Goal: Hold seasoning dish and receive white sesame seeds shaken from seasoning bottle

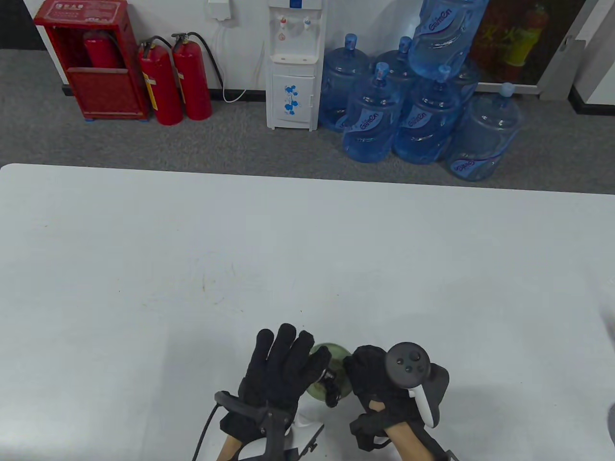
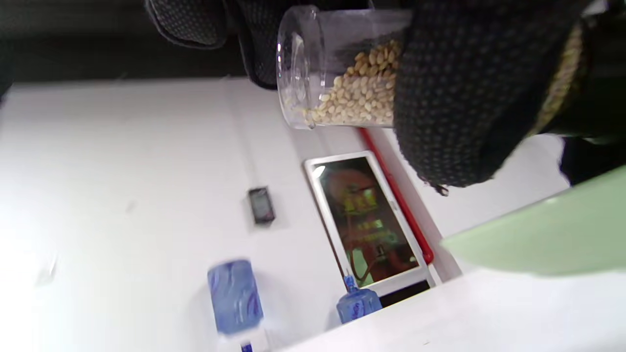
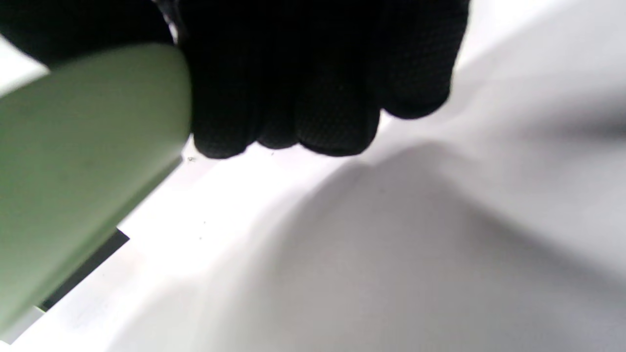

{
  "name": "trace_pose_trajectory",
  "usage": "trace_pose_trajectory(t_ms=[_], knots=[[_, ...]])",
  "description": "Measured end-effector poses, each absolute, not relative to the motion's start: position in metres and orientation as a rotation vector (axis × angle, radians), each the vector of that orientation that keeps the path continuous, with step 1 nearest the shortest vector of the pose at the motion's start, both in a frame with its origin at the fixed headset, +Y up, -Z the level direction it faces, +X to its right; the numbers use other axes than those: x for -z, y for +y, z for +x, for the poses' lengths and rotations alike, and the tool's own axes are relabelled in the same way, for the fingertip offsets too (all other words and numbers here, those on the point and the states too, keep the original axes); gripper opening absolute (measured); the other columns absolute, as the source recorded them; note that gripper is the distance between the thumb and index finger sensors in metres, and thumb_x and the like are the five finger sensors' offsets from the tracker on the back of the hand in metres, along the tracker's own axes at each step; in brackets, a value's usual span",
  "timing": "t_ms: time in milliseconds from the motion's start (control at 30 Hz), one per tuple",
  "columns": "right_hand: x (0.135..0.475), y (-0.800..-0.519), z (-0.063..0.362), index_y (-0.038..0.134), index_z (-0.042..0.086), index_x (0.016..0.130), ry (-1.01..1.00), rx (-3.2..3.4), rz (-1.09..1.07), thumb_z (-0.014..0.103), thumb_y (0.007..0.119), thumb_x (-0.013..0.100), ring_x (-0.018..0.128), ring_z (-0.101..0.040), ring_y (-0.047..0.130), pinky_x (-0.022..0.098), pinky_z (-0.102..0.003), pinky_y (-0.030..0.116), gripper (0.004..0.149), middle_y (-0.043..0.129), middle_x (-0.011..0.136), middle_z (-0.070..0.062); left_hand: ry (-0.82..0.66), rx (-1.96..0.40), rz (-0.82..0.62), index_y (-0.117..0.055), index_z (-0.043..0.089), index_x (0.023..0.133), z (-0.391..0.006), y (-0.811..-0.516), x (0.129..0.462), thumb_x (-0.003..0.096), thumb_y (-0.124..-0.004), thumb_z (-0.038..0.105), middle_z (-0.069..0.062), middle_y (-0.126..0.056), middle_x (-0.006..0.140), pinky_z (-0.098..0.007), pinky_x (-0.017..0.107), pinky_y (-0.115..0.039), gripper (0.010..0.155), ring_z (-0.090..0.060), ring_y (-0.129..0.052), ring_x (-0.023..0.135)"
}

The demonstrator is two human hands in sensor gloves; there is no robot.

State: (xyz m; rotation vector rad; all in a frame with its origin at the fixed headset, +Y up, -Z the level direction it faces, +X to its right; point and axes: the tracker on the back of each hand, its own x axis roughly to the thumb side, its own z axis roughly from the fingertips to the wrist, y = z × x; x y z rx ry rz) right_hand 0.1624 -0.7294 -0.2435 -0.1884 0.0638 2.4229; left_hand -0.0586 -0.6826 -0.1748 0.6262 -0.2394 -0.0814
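In the table view my left hand (image 1: 293, 365) reaches over a pale green seasoning dish (image 1: 336, 352) near the table's front edge. The left wrist view shows this hand gripping a clear seasoning bottle (image 2: 337, 68) of white sesame seeds, which lies on its side above the dish (image 2: 547, 239). The bottle's mouth is hidden behind a gloved finger (image 2: 464, 98). My right hand (image 1: 367, 377) holds the dish at its right rim. In the right wrist view its fingers (image 3: 293, 98) curl against the dish's edge (image 3: 73, 171), and the dish is lifted off the table.
The white table (image 1: 307, 249) stretches wide beyond the hands. Behind the far edge stand a water dispenser (image 1: 294, 67), several blue water jugs (image 1: 413, 115) and red fire extinguishers (image 1: 175, 79) on the floor.
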Motion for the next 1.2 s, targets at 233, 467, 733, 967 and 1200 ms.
trace_pose_trajectory(t_ms=[233, 467, 733, 967, 1200], knots=[[0.244, -0.727, 0.183, 0.097, 0.02, 0.064, 0.076, -2.327, -0.237, 0.051, 0.088, 0.044, 0.073, -0.023, 0.096, 0.058, -0.041, 0.082, 0.039, 0.088, 0.089, 0.003, -0.141, -0.479, 0.308, -0.079, 0.051, 0.09, -0.097, -0.695, 0.198, 0.029, -0.105, 0.051, 0.019, -0.083, 0.096, -0.055, 0.079, -0.064, 0.066, -0.02, -0.088, 0.093], [0.248, -0.728, 0.194, 0.097, 0.019, 0.064, 0.061, -2.306, -0.281, 0.051, 0.088, 0.044, 0.073, -0.023, 0.096, 0.058, -0.041, 0.081, 0.039, 0.088, 0.089, 0.002, 0.007, -0.722, 0.203, -0.075, 0.041, 0.095, -0.134, -0.712, 0.215, 0.0322, -0.103, 0.05, 0.013, -0.088, 0.095, -0.052, 0.07, -0.074, 0.069, -0.02, -0.099, 0.078], [0.256, -0.732, 0.203, 0.097, 0.019, 0.064, 0.045, -2.287, -0.362, 0.051, 0.088, 0.044, 0.073, -0.023, 0.096, 0.058, -0.041, 0.081, 0.039, 0.088, 0.089, 0.002, 0.251, -0.859, 0.203, -0.076, 0.046, 0.094, -0.165, -0.726, 0.232, 0.0334, -0.102, 0.05, 0.012, -0.079, 0.099, -0.055, 0.074, -0.067, 0.066, -0.024, -0.091, 0.087], [0.259, -0.732, 0.214, 0.098, 0.019, 0.064, 0.029, -2.274, -0.4, 0.051, 0.089, 0.044, 0.073, -0.023, 0.096, 0.058, -0.042, 0.081, 0.039, 0.088, 0.089, 0.002, 0.401, -0.804, 0.129, -0.077, 0.048, 0.093, -0.175, -0.734, 0.265, 0.0324, -0.103, 0.052, 0.018, -0.083, 0.098, -0.06, 0.079, -0.057, 0.066, -0.029, -0.08, 0.101], [0.257, -0.733, 0.218, 0.098, 0.019, 0.064, 0.022, -2.272, -0.418, 0.051, 0.089, 0.044, 0.073, -0.023, 0.096, 0.058, -0.042, 0.081, 0.039, 0.088, 0.089, 0.002, 0.459, -0.811, -0.024, -0.076, 0.051, 0.093, -0.17, -0.748, 0.284, 0.0324, -0.102, 0.055, 0.023, -0.085, 0.099, -0.059, 0.084, -0.042, 0.066, -0.025, -0.07, 0.111]])
